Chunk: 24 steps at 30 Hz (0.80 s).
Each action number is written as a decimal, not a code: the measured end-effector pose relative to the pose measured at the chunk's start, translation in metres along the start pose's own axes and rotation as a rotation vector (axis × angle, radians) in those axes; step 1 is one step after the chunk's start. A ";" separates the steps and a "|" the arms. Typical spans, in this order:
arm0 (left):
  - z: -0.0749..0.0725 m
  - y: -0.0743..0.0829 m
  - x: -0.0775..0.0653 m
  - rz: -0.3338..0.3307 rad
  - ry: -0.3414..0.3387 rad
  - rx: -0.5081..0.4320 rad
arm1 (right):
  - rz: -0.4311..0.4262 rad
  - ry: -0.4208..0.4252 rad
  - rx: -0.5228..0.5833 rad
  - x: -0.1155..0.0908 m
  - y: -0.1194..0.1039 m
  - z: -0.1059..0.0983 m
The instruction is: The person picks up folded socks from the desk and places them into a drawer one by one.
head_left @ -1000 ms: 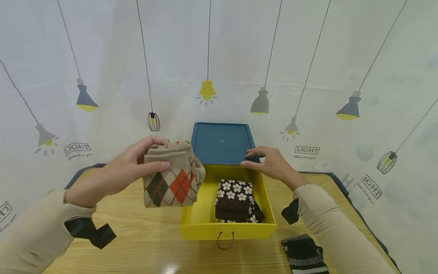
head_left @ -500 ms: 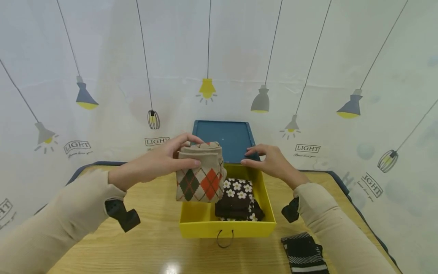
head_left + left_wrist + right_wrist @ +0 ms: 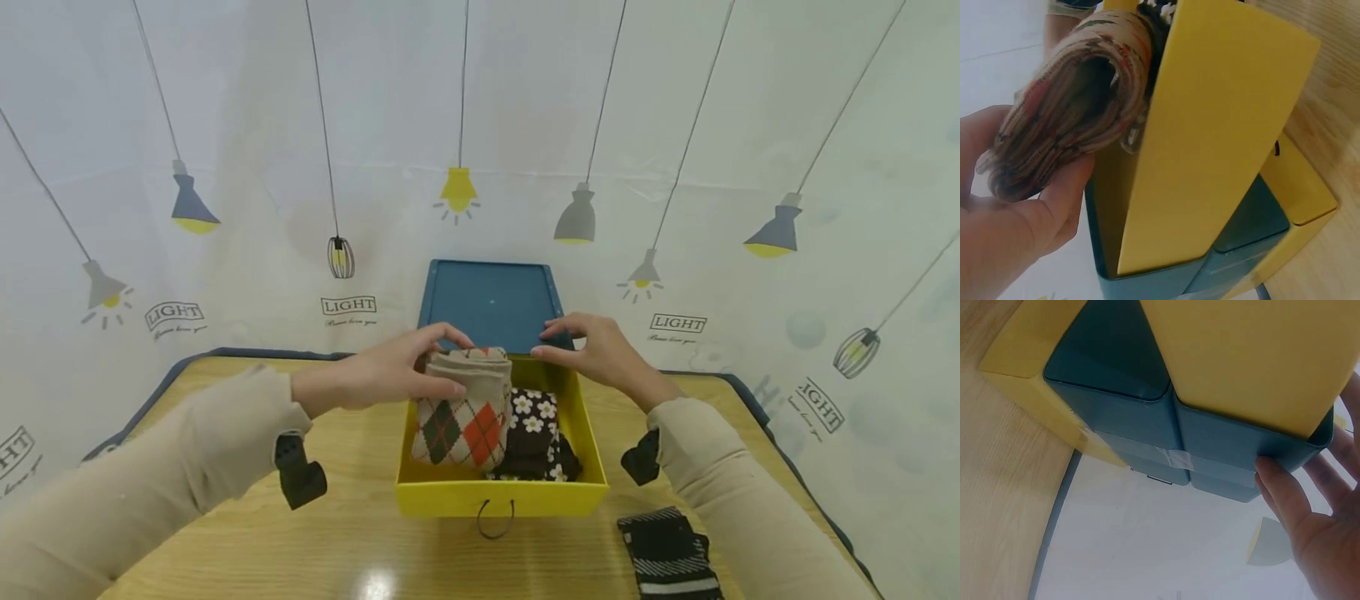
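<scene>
"Beige argyle socks (image 3: 461, 429) are pinched in the fingers of the left hand (image 3: 390, 367); where?"

"Over the left side of the yellow drawer (image 3: 435, 500), beside the flowered socks (image 3: 532, 433). The teal casing (image 3: 491, 304) is gripped by the right hand (image 3: 603, 354)."

"And the step?"

"Placing, seemingly; lowering, then release, is probably called for."

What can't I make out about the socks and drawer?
Head view: part of the flowered socks, hidden behind the argyle socks.
Head view: near end of the black striped socks, cut off by the bottom edge.
Left wrist view: much of the interior of the yellow drawer, hidden by its side wall.
</scene>
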State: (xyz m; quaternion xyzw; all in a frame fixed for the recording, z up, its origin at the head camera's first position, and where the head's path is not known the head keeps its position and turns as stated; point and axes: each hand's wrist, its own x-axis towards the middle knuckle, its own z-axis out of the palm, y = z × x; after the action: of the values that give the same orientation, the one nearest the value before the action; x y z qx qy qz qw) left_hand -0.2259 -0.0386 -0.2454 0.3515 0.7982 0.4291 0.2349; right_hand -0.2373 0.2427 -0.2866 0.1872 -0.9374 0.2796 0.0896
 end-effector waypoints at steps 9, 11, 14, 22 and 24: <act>0.011 -0.005 0.004 -0.009 -0.043 0.028 | 0.000 0.004 -0.002 0.000 0.001 0.000; 0.011 -0.004 0.003 -0.014 -0.051 0.046 | 0.000 0.003 0.001 0.000 0.001 0.000; 0.009 -0.002 0.002 -0.024 -0.068 0.092 | 0.000 0.000 0.003 -0.001 0.001 0.000; 0.007 -0.001 0.004 -0.027 -0.095 0.168 | -0.005 -0.002 -0.002 -0.001 0.000 -0.001; 0.007 -0.002 0.004 -0.028 -0.092 0.174 | -0.005 -0.006 -0.004 -0.001 0.000 0.000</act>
State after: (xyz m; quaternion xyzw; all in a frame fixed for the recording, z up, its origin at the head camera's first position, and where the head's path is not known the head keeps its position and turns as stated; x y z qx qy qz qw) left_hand -0.2244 -0.0325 -0.2506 0.3787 0.8257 0.3382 0.2459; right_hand -0.2368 0.2434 -0.2866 0.1902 -0.9377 0.2771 0.0880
